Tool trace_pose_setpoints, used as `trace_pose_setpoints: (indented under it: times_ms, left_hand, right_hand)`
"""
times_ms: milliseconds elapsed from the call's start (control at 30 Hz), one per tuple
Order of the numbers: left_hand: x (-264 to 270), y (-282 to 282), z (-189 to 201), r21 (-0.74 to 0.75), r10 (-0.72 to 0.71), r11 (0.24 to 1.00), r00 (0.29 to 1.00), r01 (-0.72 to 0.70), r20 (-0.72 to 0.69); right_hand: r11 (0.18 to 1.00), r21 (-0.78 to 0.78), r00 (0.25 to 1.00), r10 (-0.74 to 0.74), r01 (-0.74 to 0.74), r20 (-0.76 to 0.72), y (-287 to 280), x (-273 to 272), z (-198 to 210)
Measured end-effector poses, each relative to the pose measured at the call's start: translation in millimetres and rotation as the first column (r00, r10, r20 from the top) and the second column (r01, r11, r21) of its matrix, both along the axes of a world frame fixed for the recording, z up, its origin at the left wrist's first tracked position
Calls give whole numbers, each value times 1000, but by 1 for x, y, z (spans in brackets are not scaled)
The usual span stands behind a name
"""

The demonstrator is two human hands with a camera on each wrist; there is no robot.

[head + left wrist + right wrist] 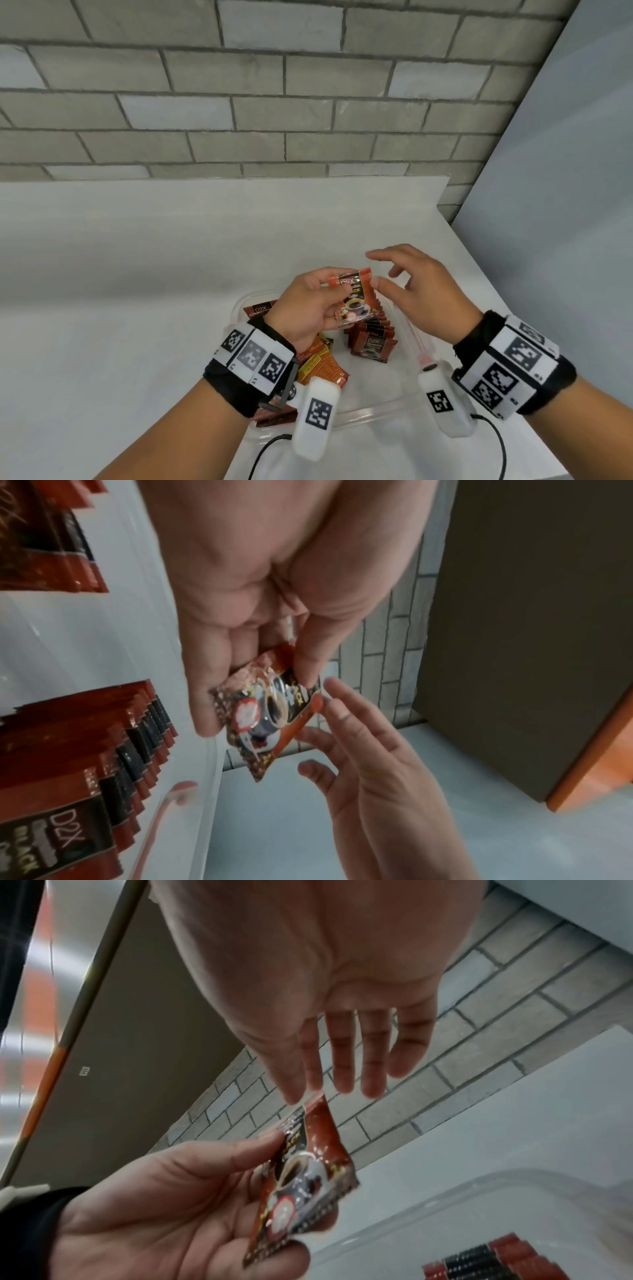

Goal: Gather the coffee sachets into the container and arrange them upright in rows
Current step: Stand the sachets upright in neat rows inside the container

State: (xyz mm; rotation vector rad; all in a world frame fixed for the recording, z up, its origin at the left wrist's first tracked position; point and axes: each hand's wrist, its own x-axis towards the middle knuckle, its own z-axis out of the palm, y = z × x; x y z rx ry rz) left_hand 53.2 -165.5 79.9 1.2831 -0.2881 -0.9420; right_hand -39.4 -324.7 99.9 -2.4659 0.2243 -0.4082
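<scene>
Head view looks down on a clear plastic container sitting on a white countertop. Above it the left hand pinches one glossy red-and-black coffee sachet printed with a cup, thumb on the printed face and fingers curled behind it. The right hand holds nothing; its fingers are straight and spread, the thumb tip just beside the sachet's upper edge, and whether it touches is hard to tell.

Inside the container a row of matching red-and-black sachets stands on edge, leaning a little, along the right side. A loose heap of sachets lies flat under the left wrist, at the container's left side.

The step looks like a handover so the right hand can slot this sachet into the row. The film is slick and held only at one end, so a loose transfer could let it drop flat onto the floor of the container. Pushing it in carelessly could tip the leaning row, which has nothing bracing its near end.
</scene>
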Motion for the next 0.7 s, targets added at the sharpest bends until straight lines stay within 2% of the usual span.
trace_pose_setpoints:
  times_ms: [133, 233, 300, 400, 500, 700]
  left_hand:
    - [-8, -14, 4, 49, -51, 998, 997, 48, 52]
    - [-11, -20, 8, 99, 32, 995, 999, -32, 2]
    - [-9, -23, 4, 161, 93, 983, 994, -83, -54]
    - [-9, -28, -1, 244, 153, 962, 981, -121, -120]
    - [-11, -30, -7, 287, 166, 953, 961, -99, -221]
    - [-17, -38, -3, 307, 142, 951, 936, -39, -321]
  right_hand:
    - [999, 31, 987, 33, -29, -156, -10, 2, 10]
    - [1000, 18, 976, 22, -18, -215, -17, -3, 10]
    - [1000, 31, 952, 14, -5, -306, -19, -9, 7]
    - [996, -71, 882, 7, -46, -471, -13, -19, -5]
    - [981, -158, 814, 2, -115, -581, -4, -22, -17]
    - [919, -313, 721, -49, -237, -691, 0, -11, -30]
